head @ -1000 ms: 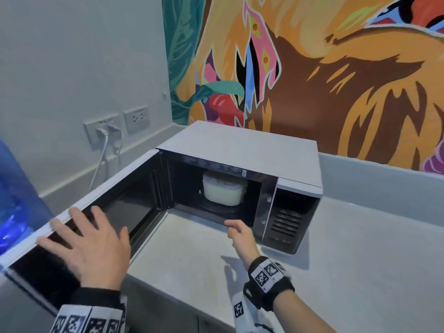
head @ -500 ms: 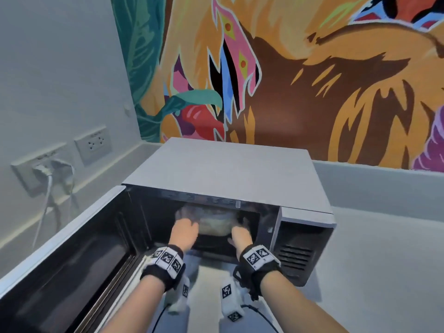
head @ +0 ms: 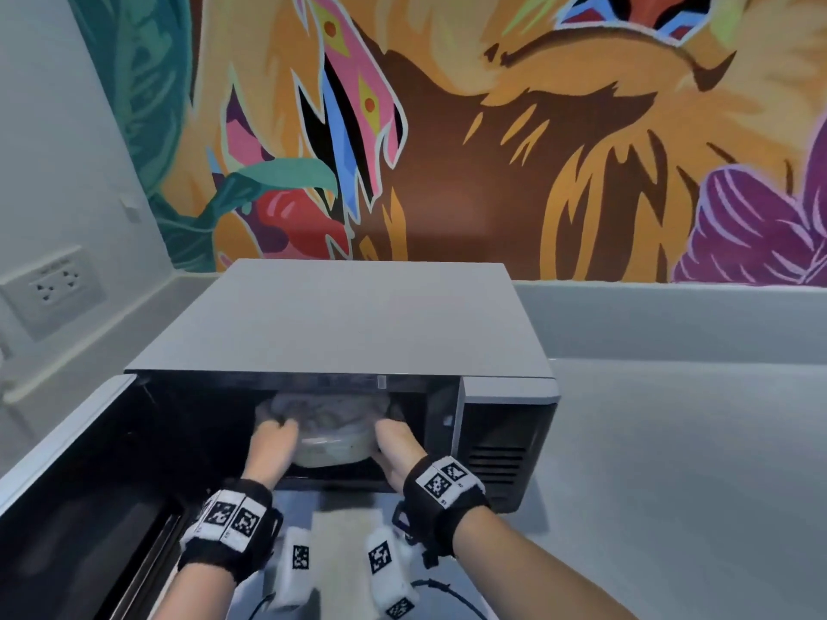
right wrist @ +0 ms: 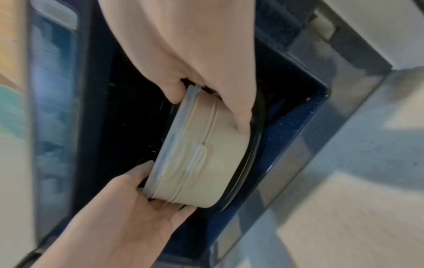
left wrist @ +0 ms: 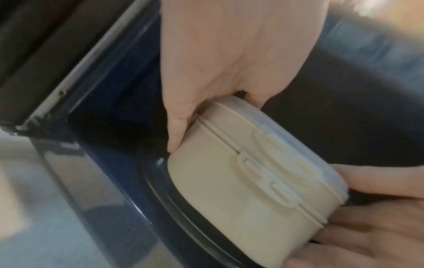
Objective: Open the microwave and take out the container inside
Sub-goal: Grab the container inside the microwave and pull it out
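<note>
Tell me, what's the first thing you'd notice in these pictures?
The big, bright painted wall behind the counter, full of orange, pink and purple shapes. Below it sits a grey microwave with its door swung open to the left. Inside it, the left hand and right hand hold a cream container from both sides.

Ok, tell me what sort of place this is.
Probably a kitchenette or break room. A grey box-shaped microwave stands open on a pale grey countertop, white wall sockets are beside it, and both hands reach in for a cream lidded plastic container. The bright painted mural suggests a shared space.
</note>
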`<state>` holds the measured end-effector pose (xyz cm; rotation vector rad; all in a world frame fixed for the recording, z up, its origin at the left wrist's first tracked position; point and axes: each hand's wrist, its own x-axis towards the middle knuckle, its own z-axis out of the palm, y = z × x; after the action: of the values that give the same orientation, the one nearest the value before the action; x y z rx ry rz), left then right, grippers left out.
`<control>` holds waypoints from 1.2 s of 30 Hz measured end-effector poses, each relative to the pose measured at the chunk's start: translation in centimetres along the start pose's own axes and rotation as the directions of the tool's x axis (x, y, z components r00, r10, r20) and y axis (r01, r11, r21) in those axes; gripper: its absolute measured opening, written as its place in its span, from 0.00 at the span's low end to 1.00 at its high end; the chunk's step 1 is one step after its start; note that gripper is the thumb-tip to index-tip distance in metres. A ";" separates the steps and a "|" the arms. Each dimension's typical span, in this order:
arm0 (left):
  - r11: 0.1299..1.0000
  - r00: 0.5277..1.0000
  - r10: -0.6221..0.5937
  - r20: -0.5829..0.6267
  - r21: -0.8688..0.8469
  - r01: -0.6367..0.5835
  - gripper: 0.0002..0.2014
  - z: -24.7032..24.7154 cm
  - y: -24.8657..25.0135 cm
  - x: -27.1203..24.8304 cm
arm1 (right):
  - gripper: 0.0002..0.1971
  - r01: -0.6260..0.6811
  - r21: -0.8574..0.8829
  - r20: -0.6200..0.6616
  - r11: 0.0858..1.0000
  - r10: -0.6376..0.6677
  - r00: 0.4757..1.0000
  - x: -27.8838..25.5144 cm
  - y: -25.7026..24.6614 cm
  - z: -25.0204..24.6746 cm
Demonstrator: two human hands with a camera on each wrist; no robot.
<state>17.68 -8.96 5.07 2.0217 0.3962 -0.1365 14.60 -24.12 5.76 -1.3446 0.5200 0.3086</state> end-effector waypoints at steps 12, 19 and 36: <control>0.998 0.958 0.064 0.280 -0.032 -0.057 0.40 9.2 -7.4 -17.8 | 0.23 0.016 0.066 0.029 0.998 -0.018 0.999 -13.5 11.4 -14.8; 0.986 0.837 0.142 0.529 -0.146 -0.075 0.40 22.8 -4.8 -24.7 | 0.24 0.076 0.101 -0.296 0.992 -0.042 0.954 -18.4 12.9 -28.4; 0.973 0.740 0.188 0.645 -0.018 -0.231 0.37 27.0 -0.4 -27.9 | 0.23 0.042 0.148 -0.487 0.988 0.036 0.873 -17.8 13.3 -35.2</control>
<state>-6.64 -38.66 -0.54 1.9201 -0.2845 -0.6924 -13.45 -54.20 -0.93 -1.2694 0.9467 -0.0855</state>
